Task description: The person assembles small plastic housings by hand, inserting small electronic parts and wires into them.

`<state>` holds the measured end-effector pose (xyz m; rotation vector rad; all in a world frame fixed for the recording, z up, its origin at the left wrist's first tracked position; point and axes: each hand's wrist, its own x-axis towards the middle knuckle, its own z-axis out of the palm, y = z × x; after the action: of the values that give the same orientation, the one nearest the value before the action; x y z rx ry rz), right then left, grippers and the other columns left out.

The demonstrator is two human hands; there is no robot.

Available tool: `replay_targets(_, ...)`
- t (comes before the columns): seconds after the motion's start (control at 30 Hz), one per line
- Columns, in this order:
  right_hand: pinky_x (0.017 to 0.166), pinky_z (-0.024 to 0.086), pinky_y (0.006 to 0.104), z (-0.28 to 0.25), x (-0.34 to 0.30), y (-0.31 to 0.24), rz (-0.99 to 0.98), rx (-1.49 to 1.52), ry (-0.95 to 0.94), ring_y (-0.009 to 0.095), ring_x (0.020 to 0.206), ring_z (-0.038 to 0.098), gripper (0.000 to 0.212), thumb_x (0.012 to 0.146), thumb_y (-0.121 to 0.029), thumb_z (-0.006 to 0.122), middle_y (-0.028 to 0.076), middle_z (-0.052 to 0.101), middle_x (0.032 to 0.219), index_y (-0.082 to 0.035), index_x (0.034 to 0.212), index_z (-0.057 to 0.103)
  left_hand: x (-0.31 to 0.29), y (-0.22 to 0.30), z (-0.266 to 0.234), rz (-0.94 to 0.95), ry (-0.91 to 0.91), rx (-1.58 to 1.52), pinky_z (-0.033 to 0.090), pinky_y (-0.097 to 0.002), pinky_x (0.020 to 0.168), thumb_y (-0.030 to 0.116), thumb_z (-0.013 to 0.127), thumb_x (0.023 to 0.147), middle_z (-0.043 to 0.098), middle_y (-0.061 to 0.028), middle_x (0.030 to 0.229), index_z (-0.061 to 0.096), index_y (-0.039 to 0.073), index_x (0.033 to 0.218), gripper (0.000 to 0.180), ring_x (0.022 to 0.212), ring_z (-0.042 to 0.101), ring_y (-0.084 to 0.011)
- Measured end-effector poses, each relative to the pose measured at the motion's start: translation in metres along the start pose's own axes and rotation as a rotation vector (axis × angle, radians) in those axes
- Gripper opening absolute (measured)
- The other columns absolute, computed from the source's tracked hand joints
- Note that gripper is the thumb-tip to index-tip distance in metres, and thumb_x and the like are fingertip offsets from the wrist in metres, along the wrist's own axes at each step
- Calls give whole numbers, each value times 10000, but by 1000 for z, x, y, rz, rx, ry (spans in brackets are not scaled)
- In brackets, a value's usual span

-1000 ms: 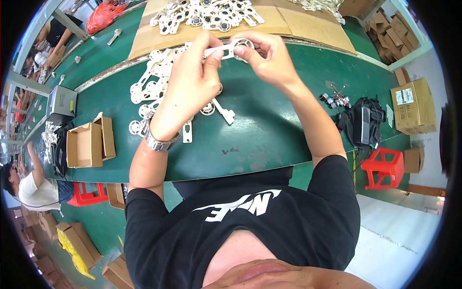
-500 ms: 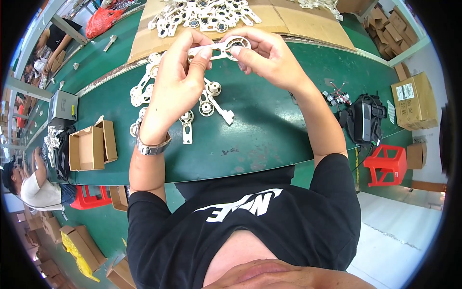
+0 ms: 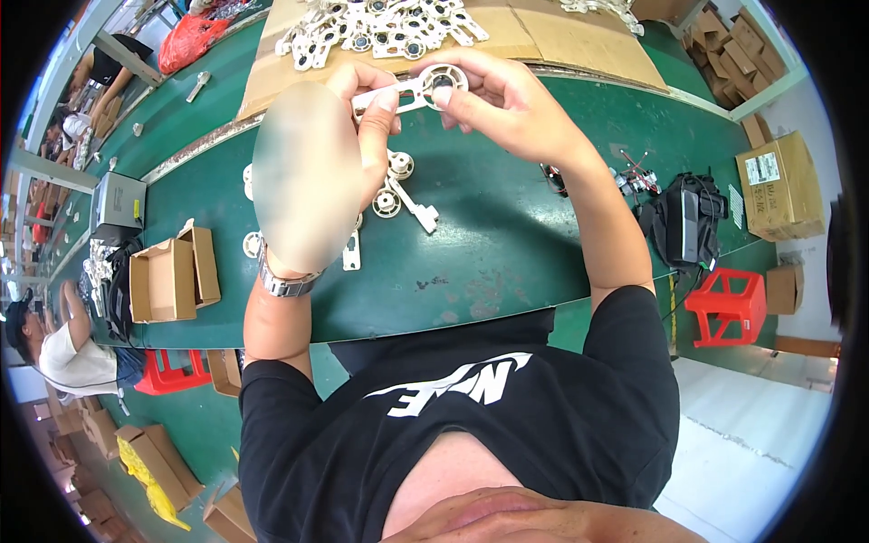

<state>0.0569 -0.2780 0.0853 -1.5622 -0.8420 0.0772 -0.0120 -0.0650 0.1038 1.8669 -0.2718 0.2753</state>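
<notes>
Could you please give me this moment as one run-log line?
Left hand: holding white part by its slotted end | Right hand: holding its ring end, thumb over it | Nearby: loose white parts on green table

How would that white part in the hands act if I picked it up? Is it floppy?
Probably stiff: the white part looks straight between left hand and right hand. Likely light: it looks thin, with gaps in it. It's longer than wide, so it probably won't roll far.
</notes>
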Motion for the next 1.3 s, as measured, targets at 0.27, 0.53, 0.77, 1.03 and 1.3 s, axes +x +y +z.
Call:
replay_targets(0.27,588,478,283,5,-4,-15,-77,-371,97,84,642,578,317,941,-179,733,26,689,831,-88,1244,714,1,0,-1,21,-56,29,444,-189,534,158,564,1113,621,0,902,602,49,1178,133,647,523,-23)
replay_targets(0.53,564,397,201,1,2,1,89,-28,68,11,681,516,304,1009,-180,697,-65,620,829,-66,1292,707,3,1,6,89,4,139,429,-306,555,149,608,1067,612,-65,734,606,23,1105,131,588,533,-116)
replay_targets(0.77,509,325,201,-41,24,38,361,-13,355,12,612,481,408,1002,-317,754,-59,602,751,-34,1294,711,5,-40,-13,107,-258,783,547,-490,859,195,695,991,693,-183,1079,641,70,1227,272,998,696,-385)
replay_targets(1.03,784,567,291,-57,33,49,314,-8,543,178,1029,705,685,986,-98,723,164,707,1208,18,1584,410,24,-106,-8,86,-435,1074,453,-476,999,2,678,828,598,-132,1197,762,174,1124,352,1209,527,-359)
replay_targets(1.3,845,584,389,-107,-81,22,443,-1077,-69,285,931,762,256,946,-41,647,162,780,961,-28,1176,759,36,-89,-21,61,-431,965,467,-471,1008,101,813,839,742,-162,1101,704,62,1118,303,1129,626,-362)
